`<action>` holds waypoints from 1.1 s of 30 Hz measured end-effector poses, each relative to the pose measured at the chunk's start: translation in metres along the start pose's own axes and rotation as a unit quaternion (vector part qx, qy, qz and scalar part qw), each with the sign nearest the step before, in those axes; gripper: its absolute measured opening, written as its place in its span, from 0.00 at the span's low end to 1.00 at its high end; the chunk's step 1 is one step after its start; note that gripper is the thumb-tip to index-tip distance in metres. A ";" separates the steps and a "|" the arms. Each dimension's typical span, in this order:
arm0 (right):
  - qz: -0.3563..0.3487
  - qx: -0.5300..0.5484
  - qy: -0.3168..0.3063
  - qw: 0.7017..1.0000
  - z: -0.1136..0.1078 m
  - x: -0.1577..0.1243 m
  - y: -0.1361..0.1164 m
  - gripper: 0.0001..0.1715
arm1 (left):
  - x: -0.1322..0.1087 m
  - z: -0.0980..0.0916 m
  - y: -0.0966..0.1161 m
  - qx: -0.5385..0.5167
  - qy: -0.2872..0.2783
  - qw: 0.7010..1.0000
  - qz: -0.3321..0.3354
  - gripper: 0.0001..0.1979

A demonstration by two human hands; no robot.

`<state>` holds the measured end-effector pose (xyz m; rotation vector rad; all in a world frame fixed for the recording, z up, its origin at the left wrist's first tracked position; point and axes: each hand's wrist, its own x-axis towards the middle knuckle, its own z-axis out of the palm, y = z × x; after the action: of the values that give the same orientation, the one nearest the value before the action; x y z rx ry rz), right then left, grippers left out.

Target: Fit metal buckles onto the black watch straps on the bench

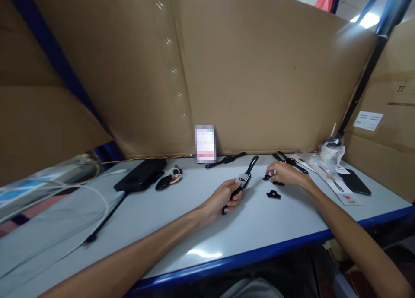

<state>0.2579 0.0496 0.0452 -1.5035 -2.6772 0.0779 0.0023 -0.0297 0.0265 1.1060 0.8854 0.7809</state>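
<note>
My left hand (229,193) is wrapped round a black spokeshave (252,163), with one long handle angled up and away and a silvery blade plate (242,178) at its middle under my thumb. Farther right, my right hand (281,173) reaches down to the table, fingertips pinched at a small black metal piece (266,177). Another dark piece (279,183) shows partly beneath that hand. Closer to me lies a black winged cap piece (273,194). Behind my hands are a second black spokeshave (226,160) and more black tools (300,166).
On the grey table (181,229) stands an upright screen (205,144) against cardboard. A black case (141,175), keys with a fob (164,182) and white cables (103,194) lie left. Plastic-wrapped items (330,153) and a dark phone (355,182) lie right.
</note>
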 end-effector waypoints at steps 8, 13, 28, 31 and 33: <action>0.018 -0.134 0.074 0.988 0.010 0.001 -0.021 0.15 | 0.002 -0.006 0.004 -0.044 -0.037 0.998 -0.024 0.11; 0.006 -0.076 0.181 0.980 -0.007 -0.005 -0.022 0.15 | 0.013 -0.015 -0.003 -0.062 -0.072 0.994 -0.047 0.11; -0.199 -0.159 0.191 0.948 0.009 -0.016 -0.081 0.15 | 0.007 -0.009 0.005 -0.017 -0.080 0.995 -0.051 0.05; -0.204 -0.199 0.196 0.938 0.009 -0.016 -0.080 0.13 | 0.012 -0.010 0.004 -0.040 -0.078 0.994 -0.068 0.07; -0.212 -0.229 0.199 0.929 0.010 -0.015 -0.081 0.12 | 0.016 -0.013 0.002 -0.058 -0.081 0.991 -0.095 0.09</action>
<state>0.1965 -0.0056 0.0414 -0.8371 -2.6966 -0.8301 -0.0021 -0.0103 0.0230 0.9534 0.7859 0.5698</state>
